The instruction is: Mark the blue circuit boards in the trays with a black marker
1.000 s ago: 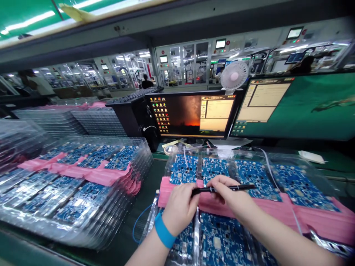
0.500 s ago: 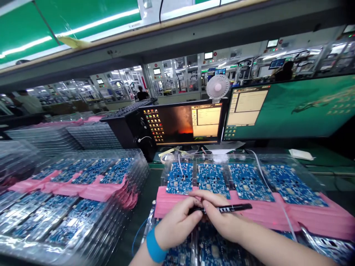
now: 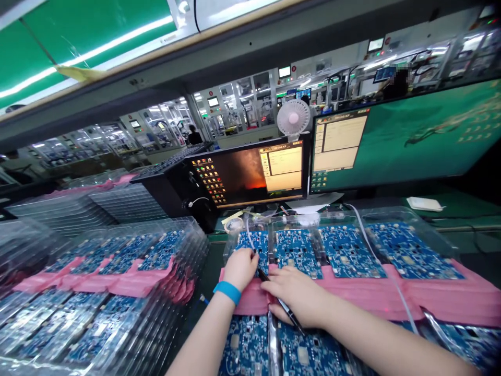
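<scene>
"As your eye starts at the left of the frame, what comes first?"

"A stack of clear trays [image 3: 168,318], lower left, with blue boards [image 3: 162,250] and pink strips [image 3: 133,282] in it."

"And then?"

"The left hand [image 3: 241,267], just below the centre of the frame, wearing a blue wristband [image 3: 227,292]. Its fingertips are drawn in over the leftmost upper board [image 3: 261,243] of the right-hand tray [image 3: 273,344], near a white cable [image 3: 249,232]. Whether they pinch anything, I cannot tell."

"Where's the black pen [image 3: 288,312]?"

"Right of those fingers, below centre, clasped in the right hand [image 3: 301,295]."

"Which way does it point?"

"Its long axis slants from upper left, near the left fingertips, to lower right, above a lower board [image 3: 309,352]. I can't tell which end bears the nib."

"So what step is this?"

"My guess: close handwork at that upper board, pen kept ready. The next move would call for a steady right-hand hold, clear of the components. Farther right, the long pink band [image 3: 360,295] divides the rows."
</scene>
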Motion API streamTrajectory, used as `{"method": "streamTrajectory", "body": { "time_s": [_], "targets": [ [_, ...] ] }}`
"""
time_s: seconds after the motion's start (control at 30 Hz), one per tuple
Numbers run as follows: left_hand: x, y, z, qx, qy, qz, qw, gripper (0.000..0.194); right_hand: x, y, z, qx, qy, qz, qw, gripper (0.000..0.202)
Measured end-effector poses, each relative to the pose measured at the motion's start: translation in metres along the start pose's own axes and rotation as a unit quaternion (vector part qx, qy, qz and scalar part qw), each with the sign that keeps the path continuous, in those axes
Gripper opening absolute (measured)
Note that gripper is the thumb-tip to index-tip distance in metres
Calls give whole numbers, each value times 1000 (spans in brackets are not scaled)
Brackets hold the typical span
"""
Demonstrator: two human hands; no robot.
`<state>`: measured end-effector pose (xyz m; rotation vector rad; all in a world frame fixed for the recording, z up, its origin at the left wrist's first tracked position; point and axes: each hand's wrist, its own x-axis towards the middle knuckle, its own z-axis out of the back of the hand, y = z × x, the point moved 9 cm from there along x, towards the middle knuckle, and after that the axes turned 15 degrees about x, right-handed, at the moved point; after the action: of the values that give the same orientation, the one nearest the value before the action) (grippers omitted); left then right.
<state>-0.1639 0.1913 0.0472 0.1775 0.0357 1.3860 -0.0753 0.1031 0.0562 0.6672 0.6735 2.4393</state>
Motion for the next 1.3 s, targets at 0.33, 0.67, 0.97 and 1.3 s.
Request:
{"method": "streamTrajectory", "body": {
  "time_s": [0.33,0.67,0.97,1.3],
  "targets": [
    [9,-4,-3,60,6,45,997,22,-2,-7,3,41,-7,-22,999,33],
    [7,12,8,-4,14,83,996,18,-3,-9,3,42,-3,-25,999,38],
    [-97,21,44,-77,-6,74,994,26,-8,-12,-4,41,6,-22,999,38],
    [-132,4,10,-48,57,47,996,19,-12,-17,-11,35,18,-19,999,39]
  ]
}}
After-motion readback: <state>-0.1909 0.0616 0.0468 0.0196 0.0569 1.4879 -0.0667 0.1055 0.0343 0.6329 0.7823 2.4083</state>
